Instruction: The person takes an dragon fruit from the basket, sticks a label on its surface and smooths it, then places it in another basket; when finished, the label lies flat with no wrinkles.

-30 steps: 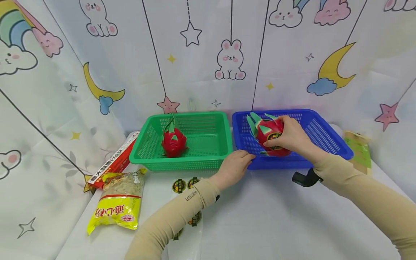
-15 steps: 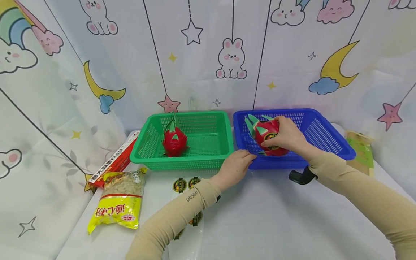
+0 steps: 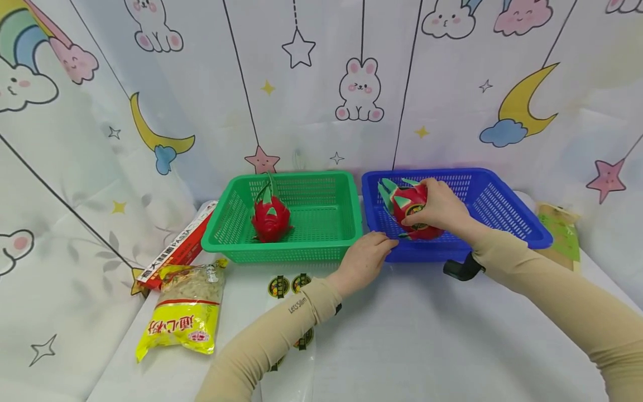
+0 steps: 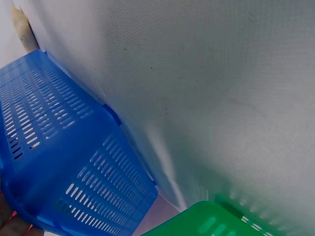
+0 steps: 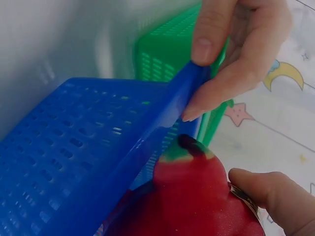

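Left hand [image 3: 364, 258] pinches blue rectangular plastic basket [image 3: 427, 254]; right hand [image 3: 446, 210] grips red, rounded, green-leafed dragon fruit [image 3: 402, 205], which might slip if loosely held.

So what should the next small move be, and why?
Probably settle the held dragon fruit lower into the blue basket: the right hand has it within the basket, whose edge the left hand pinches, which should help keep the basket steady.

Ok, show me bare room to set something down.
Free: white table between sticker sheet and right forearm, in front of the blue basket; right half of green basket, beside dragon fruit. Crowded: table's left, with pasta box and yellow bag; blue basket's left end, where right hand holds a second fruit.
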The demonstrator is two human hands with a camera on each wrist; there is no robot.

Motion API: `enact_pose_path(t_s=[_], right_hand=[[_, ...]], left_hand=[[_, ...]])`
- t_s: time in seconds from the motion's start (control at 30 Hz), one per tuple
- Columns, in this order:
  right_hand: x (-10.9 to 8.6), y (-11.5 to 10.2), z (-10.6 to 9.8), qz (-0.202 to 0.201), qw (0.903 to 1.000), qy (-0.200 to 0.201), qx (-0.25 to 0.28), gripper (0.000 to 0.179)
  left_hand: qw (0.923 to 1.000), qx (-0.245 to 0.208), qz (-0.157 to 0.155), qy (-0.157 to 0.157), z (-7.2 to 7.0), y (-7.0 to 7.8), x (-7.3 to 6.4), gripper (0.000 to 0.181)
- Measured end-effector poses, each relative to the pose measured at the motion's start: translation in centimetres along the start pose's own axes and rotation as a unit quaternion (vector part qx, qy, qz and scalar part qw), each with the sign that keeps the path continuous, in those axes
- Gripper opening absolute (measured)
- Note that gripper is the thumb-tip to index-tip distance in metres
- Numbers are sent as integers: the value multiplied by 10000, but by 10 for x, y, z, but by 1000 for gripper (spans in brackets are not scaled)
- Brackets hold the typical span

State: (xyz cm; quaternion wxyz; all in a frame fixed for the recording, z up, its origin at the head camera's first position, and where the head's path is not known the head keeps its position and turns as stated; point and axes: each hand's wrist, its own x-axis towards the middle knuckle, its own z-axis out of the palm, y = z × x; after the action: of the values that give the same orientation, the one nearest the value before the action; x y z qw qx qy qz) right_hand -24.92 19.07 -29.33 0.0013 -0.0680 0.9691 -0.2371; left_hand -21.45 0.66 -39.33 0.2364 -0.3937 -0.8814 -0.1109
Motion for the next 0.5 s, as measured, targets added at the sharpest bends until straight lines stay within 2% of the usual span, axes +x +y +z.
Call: enact_pose_path(t_s=[0.5], right_hand=[[18, 7, 5, 37, 9998, -172, -36, 85]], left_hand=[[10000, 30, -46, 15, 0, 0, -1, 24]])
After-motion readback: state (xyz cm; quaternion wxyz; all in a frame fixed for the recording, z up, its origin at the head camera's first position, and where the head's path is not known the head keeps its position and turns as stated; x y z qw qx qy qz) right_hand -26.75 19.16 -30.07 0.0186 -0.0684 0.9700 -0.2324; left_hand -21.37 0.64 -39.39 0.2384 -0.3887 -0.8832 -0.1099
